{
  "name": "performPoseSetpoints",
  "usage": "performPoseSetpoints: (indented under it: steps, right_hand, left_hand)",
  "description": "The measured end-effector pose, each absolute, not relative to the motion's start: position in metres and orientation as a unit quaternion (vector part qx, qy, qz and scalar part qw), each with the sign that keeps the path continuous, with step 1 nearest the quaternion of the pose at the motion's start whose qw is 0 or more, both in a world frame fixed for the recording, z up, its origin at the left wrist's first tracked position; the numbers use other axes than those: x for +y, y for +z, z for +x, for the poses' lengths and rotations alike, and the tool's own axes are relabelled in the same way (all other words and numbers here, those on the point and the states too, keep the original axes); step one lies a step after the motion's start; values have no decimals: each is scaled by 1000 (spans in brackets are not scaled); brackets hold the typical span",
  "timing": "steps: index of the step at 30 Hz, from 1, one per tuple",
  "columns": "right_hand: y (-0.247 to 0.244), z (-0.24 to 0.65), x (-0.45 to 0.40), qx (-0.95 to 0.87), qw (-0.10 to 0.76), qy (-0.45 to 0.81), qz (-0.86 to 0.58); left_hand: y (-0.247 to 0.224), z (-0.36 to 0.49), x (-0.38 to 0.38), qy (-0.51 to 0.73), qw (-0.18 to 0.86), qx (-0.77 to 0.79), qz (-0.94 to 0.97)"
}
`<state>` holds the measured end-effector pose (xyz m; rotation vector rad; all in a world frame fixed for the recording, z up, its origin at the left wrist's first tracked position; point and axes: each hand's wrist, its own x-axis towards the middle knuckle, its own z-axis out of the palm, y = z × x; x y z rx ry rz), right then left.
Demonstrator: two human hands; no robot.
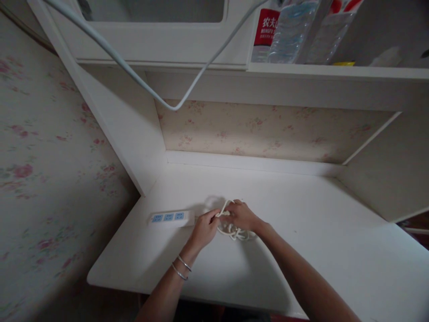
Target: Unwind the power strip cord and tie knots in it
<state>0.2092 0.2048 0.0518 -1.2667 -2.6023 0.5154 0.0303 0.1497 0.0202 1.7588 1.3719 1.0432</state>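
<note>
A white power strip (189,218) with blue socket faces lies on the desk, just left of my hands. Its white cord (238,235) is bunched in loose loops between and beneath my hands. My left hand (205,228) pinches a length of the cord between thumb and fingers. From the right, my right hand (241,215) is closed on the same bundle, with one loop arching up between the two hands. The fingertips of my right hand are partly hidden by the cord.
The white desk (318,232) has a back panel and side walls. Overhead, a shelf (335,71) holds several plastic water bottles (291,33). A pale cable (174,108) hangs in front of the cabinet. Flowered wallpaper (50,179) covers the wall at left.
</note>
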Motion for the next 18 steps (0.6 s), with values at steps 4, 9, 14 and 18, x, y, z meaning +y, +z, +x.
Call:
performPoseSetpoints:
  steps: [4, 9, 14, 18]
  right_hand:
    - [68, 216, 207, -843, 161, 348, -377]
    - [94, 230, 198, -765, 203, 451, -411]
    - [112, 290, 203, -719, 186, 395, -540]
    - [115, 348, 203, -711, 177, 332, -594]
  left_hand:
    - [22, 30, 145, 416, 319, 508, 683]
    - [12, 25, 145, 378, 234, 526, 725]
    - [-9, 6, 150, 346, 151, 574, 726]
    - [-9, -3, 158, 301, 124, 591, 739]
